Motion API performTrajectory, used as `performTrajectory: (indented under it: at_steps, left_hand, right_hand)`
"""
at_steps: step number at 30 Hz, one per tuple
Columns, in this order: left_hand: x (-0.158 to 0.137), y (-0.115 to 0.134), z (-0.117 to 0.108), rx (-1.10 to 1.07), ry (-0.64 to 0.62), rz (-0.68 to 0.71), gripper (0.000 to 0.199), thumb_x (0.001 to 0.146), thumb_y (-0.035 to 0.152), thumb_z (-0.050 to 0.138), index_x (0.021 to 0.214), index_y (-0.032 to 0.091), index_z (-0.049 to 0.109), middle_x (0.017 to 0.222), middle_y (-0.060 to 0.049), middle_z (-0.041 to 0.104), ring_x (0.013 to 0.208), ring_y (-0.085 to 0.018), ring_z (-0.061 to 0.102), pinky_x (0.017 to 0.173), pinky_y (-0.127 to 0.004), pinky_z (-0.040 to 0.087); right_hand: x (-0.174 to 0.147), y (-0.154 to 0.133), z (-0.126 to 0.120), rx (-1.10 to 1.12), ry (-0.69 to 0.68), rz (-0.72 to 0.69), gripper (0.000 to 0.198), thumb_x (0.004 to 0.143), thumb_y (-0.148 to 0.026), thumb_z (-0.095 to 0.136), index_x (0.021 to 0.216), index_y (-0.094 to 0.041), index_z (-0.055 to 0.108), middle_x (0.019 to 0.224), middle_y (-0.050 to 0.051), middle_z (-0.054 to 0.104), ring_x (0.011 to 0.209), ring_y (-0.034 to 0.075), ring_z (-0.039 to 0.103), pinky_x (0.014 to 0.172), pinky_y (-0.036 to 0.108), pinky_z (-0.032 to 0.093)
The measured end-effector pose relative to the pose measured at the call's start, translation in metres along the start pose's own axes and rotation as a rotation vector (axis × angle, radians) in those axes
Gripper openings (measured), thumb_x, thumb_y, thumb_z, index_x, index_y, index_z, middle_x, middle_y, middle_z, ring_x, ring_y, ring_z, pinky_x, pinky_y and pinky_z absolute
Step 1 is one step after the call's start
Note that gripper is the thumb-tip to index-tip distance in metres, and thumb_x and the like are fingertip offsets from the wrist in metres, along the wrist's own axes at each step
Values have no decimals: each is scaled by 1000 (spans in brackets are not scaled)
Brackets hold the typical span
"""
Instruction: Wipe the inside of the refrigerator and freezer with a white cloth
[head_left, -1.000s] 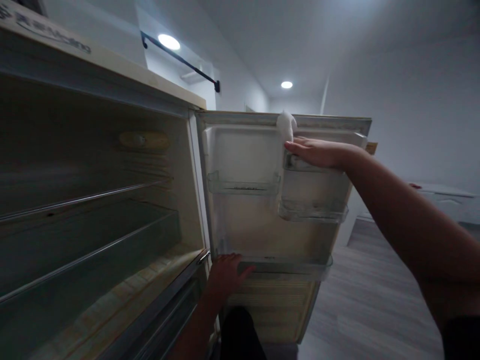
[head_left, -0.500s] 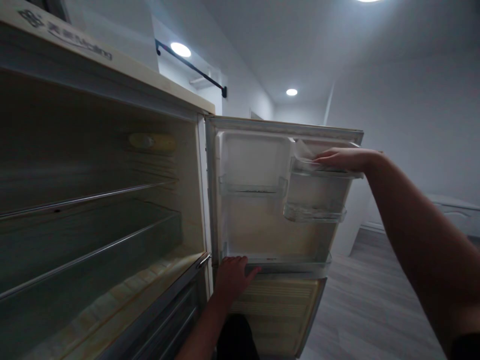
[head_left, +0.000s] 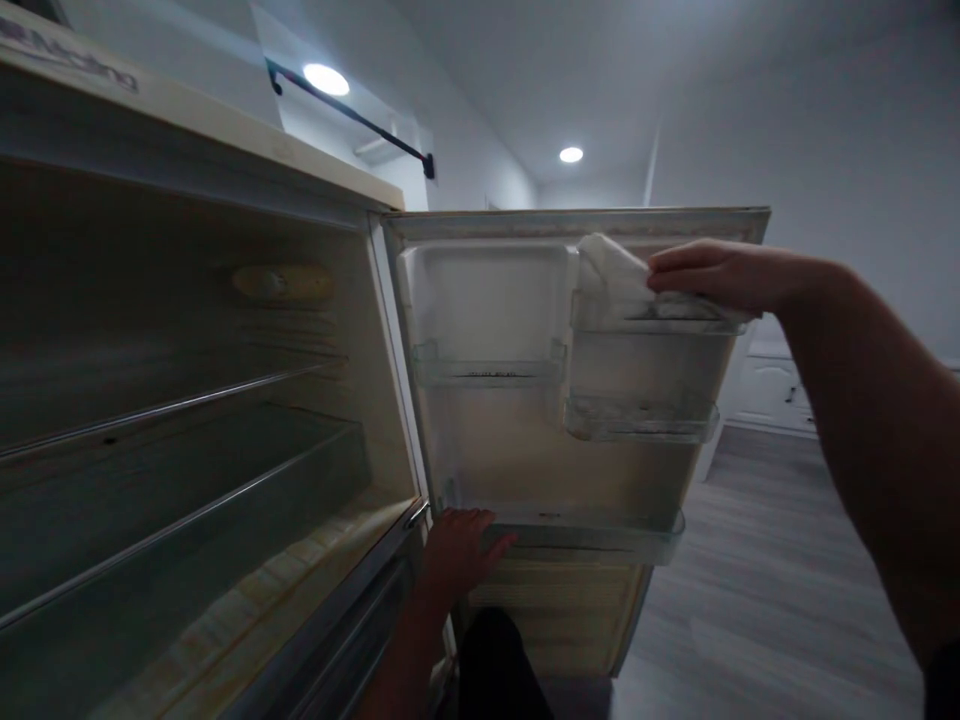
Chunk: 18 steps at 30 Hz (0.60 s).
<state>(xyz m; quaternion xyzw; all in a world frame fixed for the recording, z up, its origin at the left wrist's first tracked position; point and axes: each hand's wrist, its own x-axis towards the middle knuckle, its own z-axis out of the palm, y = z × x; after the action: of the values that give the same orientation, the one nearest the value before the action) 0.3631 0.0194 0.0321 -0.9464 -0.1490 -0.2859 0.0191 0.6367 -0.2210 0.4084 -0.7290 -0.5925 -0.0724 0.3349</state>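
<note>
A refrigerator door (head_left: 502, 450) stands swung open, its inner side toward me. At its top right corner my right hand (head_left: 724, 275) is closed on a white cloth (head_left: 609, 275), palm down over the upper clear door shelf (head_left: 589, 315). Part of the cloth sticks up left of the fingers, and some lies in that shelf. Lower down, my left hand (head_left: 459, 555) has its fingers hooked over the left end of the bottom door shelf (head_left: 607, 545), thumb out to the right.
To the left is the fridge compartment with a glass shelf (head_left: 187, 400) and a clear drawer front (head_left: 180, 560). Below the upper door, the lower door (head_left: 559, 620) also stands open beside my dark-clad knee (head_left: 499, 660). White cabinets (head_left: 772, 390) line the far right wall.
My right hand has risen a little with the cloth, and more of the cloth shows above the shelf. My left hand stays at the bottom shelf. The view has shifted slightly.
</note>
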Motion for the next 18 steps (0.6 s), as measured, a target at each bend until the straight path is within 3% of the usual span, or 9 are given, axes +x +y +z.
performTrajectory:
  at_steps: [3, 4, 5, 8, 10, 12, 14, 16, 18]
  left_hand:
    - [-4, -4, -3, -26, 14, 4, 44, 94, 62, 59, 101, 22, 77, 101, -8, 80, 92, -29, 75, 90, -46, 54]
    - [-4, -5, -3, -31, 9, 5, 44, 94, 62, 60, 100, 22, 77, 100, -9, 80, 92, -29, 75, 90, -46, 54]
    - [-5, -5, -4, -36, 2, 4, 43, 94, 62, 60, 99, 22, 77, 100, -9, 80, 93, -29, 75, 91, -46, 54]
    - [-5, -5, -5, -43, -15, -6, 44, 94, 62, 61, 100, 21, 77, 102, -9, 80, 95, -29, 75, 92, -46, 54]
    - [-4, -3, -6, -35, -17, -21, 46, 93, 62, 61, 101, 20, 77, 102, -10, 80, 95, -30, 75, 92, -46, 54]
    - [-4, -1, -6, -24, -17, -33, 47, 94, 62, 60, 101, 20, 77, 102, -10, 80, 95, -29, 75, 92, -45, 55]
    - [-4, 1, -6, -18, -17, -36, 47, 94, 63, 58, 101, 20, 77, 102, -9, 80, 95, -29, 75, 92, -45, 55]
    - [-3, 2, -5, -14, -20, -32, 47, 95, 63, 57, 102, 20, 77, 103, -9, 80, 95, -29, 75, 93, -46, 55]
    - [-2, 3, -4, -8, -20, -28, 46, 95, 62, 57, 101, 20, 77, 103, -9, 80, 96, -29, 75, 93, -46, 54]
  right_hand:
    - [-20, -7, 6, 197, 570, -282, 27, 94, -42, 60, 83, -19, 56, 82, 1, 58, 70, 10, 48, 71, 28, 45]
    - [-24, -12, 12, 211, 688, -390, 26, 95, -42, 60, 83, -19, 56, 84, 1, 58, 72, 10, 48, 73, 28, 45]
    - [-28, -19, 19, 179, 676, -487, 27, 97, -42, 59, 83, -18, 57, 85, 2, 59, 74, 11, 50, 75, 29, 45]
    - [-33, -38, 43, -31, 159, -634, 36, 102, -43, 53, 78, -17, 63, 102, 7, 67, 93, 16, 61, 88, 33, 48]
    - [-30, -47, 56, -130, -10, -663, 38, 101, -45, 53, 79, -17, 65, 120, 9, 67, 109, 22, 63, 97, 36, 47]
    - [-24, -50, 66, -247, 107, -604, 31, 95, -49, 62, 92, -19, 66, 128, 9, 64, 114, 26, 62, 98, 39, 47]
    - [-18, -48, 73, -444, 240, -450, 43, 85, -50, 73, 114, -20, 63, 127, 10, 64, 108, 29, 64, 91, 40, 49]
    - [-14, -44, 75, -650, 265, -290, 57, 82, -47, 76, 129, -20, 59, 125, 12, 66, 101, 30, 65, 84, 38, 49]
    - [-15, -39, 72, -802, 223, -205, 53, 83, -43, 72, 129, -20, 60, 120, 13, 69, 95, 30, 65, 78, 36, 47]
